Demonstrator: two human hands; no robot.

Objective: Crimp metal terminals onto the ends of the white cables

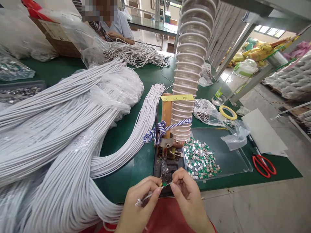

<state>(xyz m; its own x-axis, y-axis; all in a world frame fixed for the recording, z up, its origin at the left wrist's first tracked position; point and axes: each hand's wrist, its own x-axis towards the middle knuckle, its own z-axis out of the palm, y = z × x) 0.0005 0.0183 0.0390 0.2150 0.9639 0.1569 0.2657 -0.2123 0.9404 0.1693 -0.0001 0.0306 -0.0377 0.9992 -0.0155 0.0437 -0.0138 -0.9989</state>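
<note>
Beyond, tiled floor (238, 210); nearer, green surface (133, 171) spread with white cable bundles (73, 145). By its front edge, pinched in left hand (133, 202), single cable (148, 196); slants rightward along its long axis, tip toward right hand (187, 197), clamped on thin wire (168, 184).

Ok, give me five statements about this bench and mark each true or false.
1. The red-handled scissors lie right of the connector pile. True.
2. The right hand grips the scissors. False: the right hand is close to the left hand.
3. The left hand holds a white cable. True.
4. The yellow tape roll sits on the connector pile. False: the tape roll lies apart from it.
5. A blue-and-white cord reaches the ribbed hose. True.
</note>
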